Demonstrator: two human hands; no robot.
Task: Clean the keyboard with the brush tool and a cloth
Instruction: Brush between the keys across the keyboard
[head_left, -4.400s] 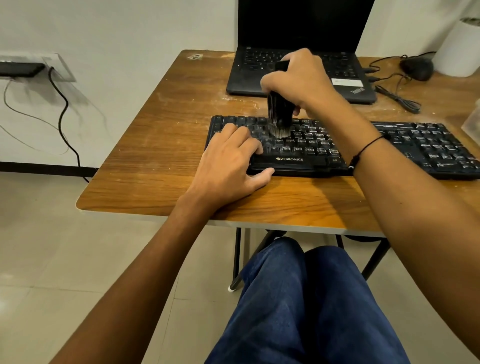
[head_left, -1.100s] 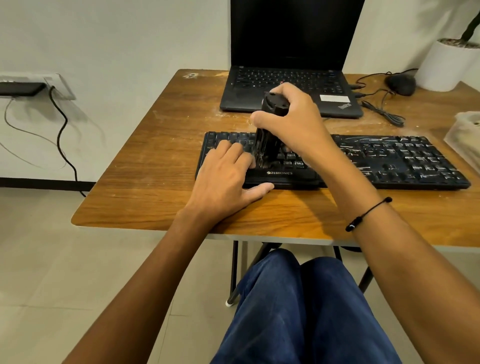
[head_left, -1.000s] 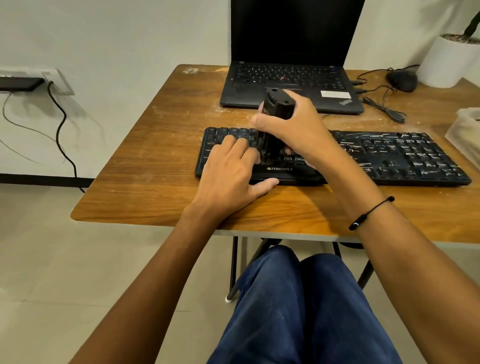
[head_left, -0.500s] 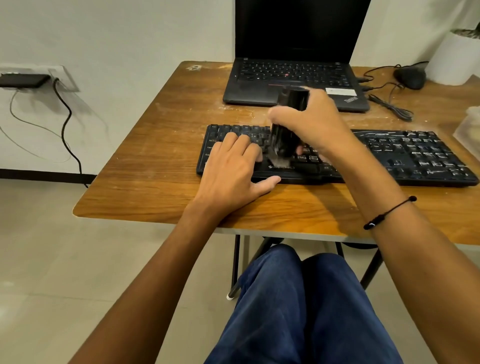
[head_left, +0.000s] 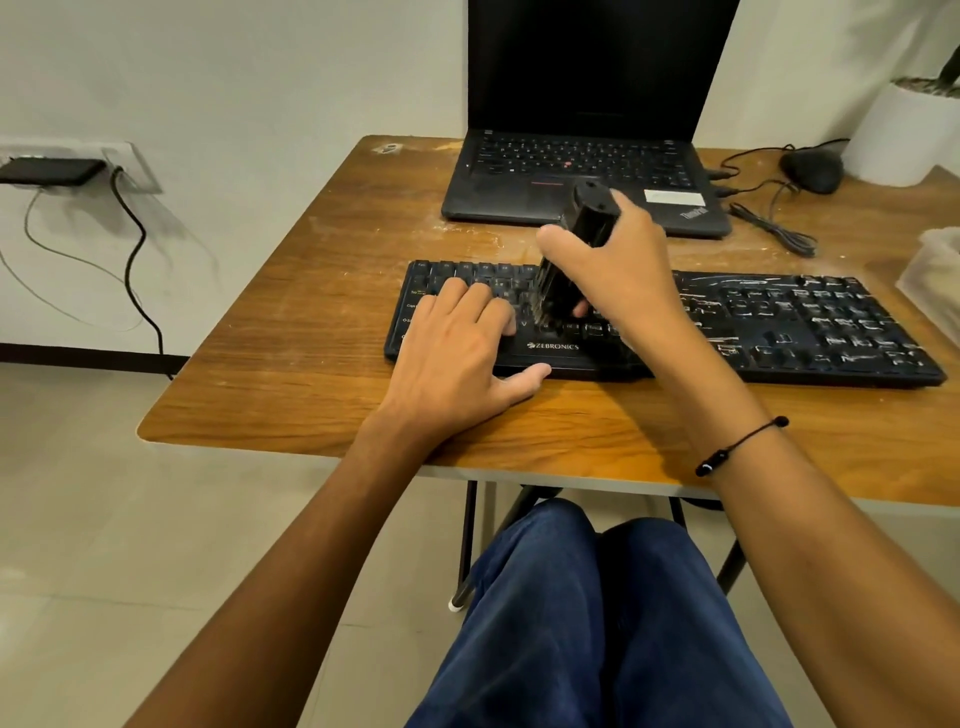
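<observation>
A black keyboard (head_left: 779, 332) lies across the wooden table (head_left: 311, 338), its right half streaked with pale dust. My right hand (head_left: 618, 265) grips a black brush tool (head_left: 566, 260) held nearly upright, its bristles down on the keys left of centre. My left hand (head_left: 457, 353) lies flat on the keyboard's left end, fingers straight on the keys and thumb along the front edge. No cloth is in view.
An open black laptop (head_left: 582, 171) stands behind the keyboard. A black mouse (head_left: 813, 169) with its cable and a white plant pot (head_left: 904, 135) sit at the back right. A translucent container (head_left: 935, 275) is at the right edge. A wall socket with a cable (head_left: 130, 218) is on the left.
The brush has moved a little up the keys, from the keyboard's front rows to the middle rows, and tilted its top to the right. My left hand has stayed in place.
</observation>
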